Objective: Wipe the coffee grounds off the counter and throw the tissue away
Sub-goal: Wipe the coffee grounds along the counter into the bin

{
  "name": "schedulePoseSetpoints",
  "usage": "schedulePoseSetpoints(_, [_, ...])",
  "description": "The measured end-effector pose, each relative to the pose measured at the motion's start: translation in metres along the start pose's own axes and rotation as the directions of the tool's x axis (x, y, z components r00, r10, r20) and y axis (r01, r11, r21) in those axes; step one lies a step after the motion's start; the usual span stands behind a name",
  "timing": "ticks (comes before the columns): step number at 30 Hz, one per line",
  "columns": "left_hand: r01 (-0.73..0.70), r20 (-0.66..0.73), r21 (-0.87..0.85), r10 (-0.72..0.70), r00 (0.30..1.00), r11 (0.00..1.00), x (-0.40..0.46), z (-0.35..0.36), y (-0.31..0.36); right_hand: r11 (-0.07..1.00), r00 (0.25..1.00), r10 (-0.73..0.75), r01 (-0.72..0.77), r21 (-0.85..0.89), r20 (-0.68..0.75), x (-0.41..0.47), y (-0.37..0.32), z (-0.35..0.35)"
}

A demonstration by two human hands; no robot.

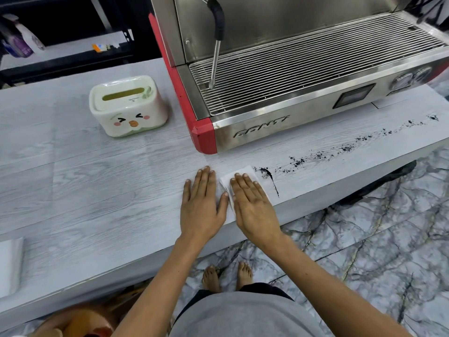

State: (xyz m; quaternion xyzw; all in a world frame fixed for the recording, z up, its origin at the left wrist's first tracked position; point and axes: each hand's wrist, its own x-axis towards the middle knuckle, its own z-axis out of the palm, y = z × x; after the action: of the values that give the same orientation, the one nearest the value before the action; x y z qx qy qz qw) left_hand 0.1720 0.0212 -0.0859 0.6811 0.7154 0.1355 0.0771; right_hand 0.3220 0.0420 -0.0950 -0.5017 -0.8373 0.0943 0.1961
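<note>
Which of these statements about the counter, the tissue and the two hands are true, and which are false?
1. The right hand lies flat on the tissue. True.
2. The coffee grounds lie to the left of the tissue. False: they trail to its right.
3. The tissue box stands left of the espresso machine. True.
4. The left hand is lifting the tissue box. False: it rests flat on the counter, beside the tissue.
5. The counter is already clean. False: grounds remain.

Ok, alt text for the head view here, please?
Both hands press flat on a white tissue on a grey counter, right hand beside left hand. Coffee grounds trail rightward past an espresso machine.
</note>
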Motion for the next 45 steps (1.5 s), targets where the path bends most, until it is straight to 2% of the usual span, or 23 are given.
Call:
schedulePoseSetpoints(8, [0.018, -0.004, -0.005, -0.018, 1.000, 1.000, -0.001, 0.000, 0.001, 1.000, 1.000, 0.020, -0.021, -0.014, -0.023, 0.008, 0.030, -0.010])
schedulePoseSetpoints(15, [0.024, -0.025, -0.025, -0.025, 0.999, 0.999, 0.000, -0.001, -0.001, 0.993, 0.996, 0.086, -0.082, 0.085, -0.038, 0.019, 0.044, -0.025])
schedulePoseSetpoints(21, [0.026, -0.021, -0.046, -0.027, 0.999, 0.999, 0.000, -0.002, -0.002, 0.986, 0.997, -0.073, 0.077, 0.150, -0.034, -0.006, 0.012, -0.028])
schedulePoseSetpoints(34, [0.008, -0.034, -0.061, -0.010, 0.999, 0.998, 0.000, 0.001, -0.007, 0.999, 0.999, -0.040, 0.041, 0.017, -0.024, -0.014, 0.025, -0.015])
schedulePoseSetpoints(39, [0.008, -0.020, -0.069, -0.010, 1.000, 0.998, 0.001, 0.002, -0.006, 1.000, 1.000, 0.004, -0.004, 0.022, -0.006, -0.005, 0.045, -0.023])
schedulePoseSetpoints(45, [0.015, -0.026, -0.084, -0.017, 1.000, 0.996, 0.001, 0.002, -0.003, 0.999, 0.998, 0.024, -0.021, 0.048, -0.051, 0.005, 0.062, -0.029])
